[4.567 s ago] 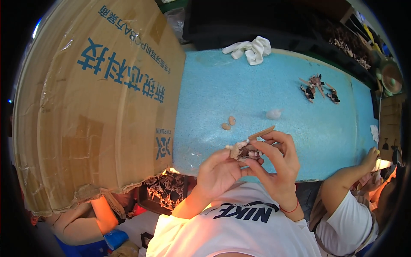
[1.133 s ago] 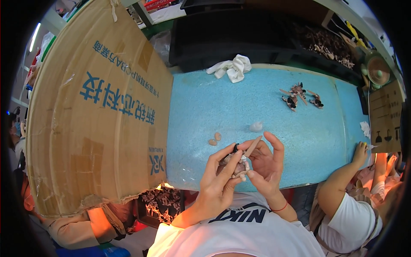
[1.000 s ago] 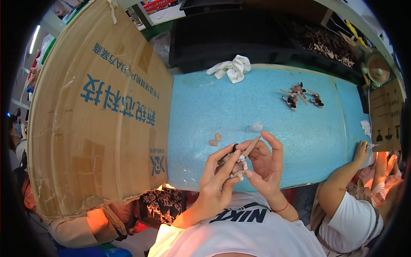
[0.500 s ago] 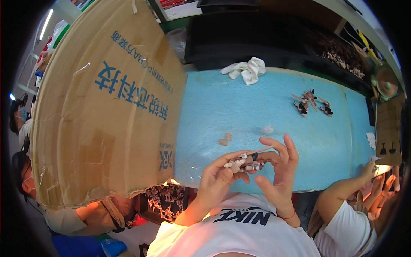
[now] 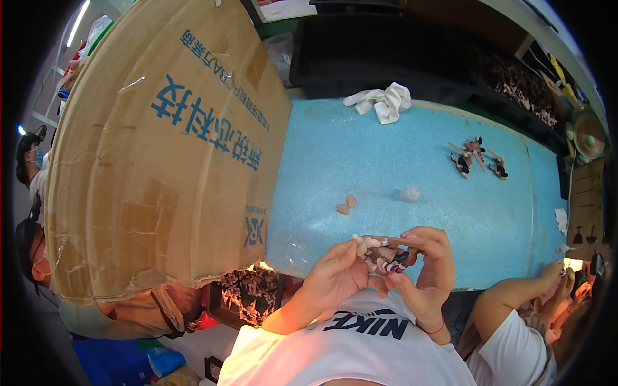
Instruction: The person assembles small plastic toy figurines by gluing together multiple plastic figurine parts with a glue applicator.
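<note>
A small painted figurine [image 5: 381,254], pale with dark and reddish parts and a long flat brown piece along its far side, is held between both hands above the near edge of the blue table. My left hand [image 5: 335,273] pinches its pale end. Closed around the dark end is my right hand [image 5: 434,267], thumb below and fingers over the brown piece. Just beyond my hands lie two tan oval pieces [image 5: 351,201]. A whitish translucent lump [image 5: 410,193] rests to their right. Fine detail of the figurine is partly covered by my fingers.
A tall cardboard box [image 5: 161,161] walls off the left side. Similar figurines [image 5: 474,149] lie at the far right of the blue table [image 5: 322,154]; a white cloth [image 5: 386,103] lies at its back edge. A co-worker's arm [image 5: 515,293] reaches in at right.
My right hand's spread fingers have closed onto the figurine's dark end. The figurine has turned, so its brown piece now shows broader. The whole view has shifted slightly.
</note>
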`<move>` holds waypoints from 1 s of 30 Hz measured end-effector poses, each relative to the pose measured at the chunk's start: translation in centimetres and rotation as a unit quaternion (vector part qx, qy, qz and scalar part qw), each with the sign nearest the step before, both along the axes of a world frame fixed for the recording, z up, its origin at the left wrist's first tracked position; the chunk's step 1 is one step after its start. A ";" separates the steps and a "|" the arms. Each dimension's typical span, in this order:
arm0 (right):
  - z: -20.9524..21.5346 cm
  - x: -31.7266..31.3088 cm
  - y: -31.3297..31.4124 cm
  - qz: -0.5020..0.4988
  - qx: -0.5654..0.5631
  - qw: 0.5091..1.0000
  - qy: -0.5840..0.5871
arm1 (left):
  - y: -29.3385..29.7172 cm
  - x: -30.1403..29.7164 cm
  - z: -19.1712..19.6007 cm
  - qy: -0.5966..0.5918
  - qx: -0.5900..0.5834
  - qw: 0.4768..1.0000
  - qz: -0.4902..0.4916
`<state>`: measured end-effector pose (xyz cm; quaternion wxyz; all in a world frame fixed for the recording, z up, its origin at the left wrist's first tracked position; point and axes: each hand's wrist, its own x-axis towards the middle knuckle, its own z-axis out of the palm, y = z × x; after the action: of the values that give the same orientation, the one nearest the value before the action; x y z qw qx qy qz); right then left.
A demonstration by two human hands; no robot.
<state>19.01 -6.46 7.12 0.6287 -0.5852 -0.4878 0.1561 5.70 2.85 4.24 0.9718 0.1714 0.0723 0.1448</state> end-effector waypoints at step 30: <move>-2.1 0.7 -1.2 -0.067 -0.013 0.998 -0.003 | 0.8 0.2 1.6 0.146 0.351 0.908 0.174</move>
<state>19.75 -7.65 4.98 0.6285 -0.6251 -0.4475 0.1177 5.86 3.62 5.83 0.7870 0.5051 0.1864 0.3014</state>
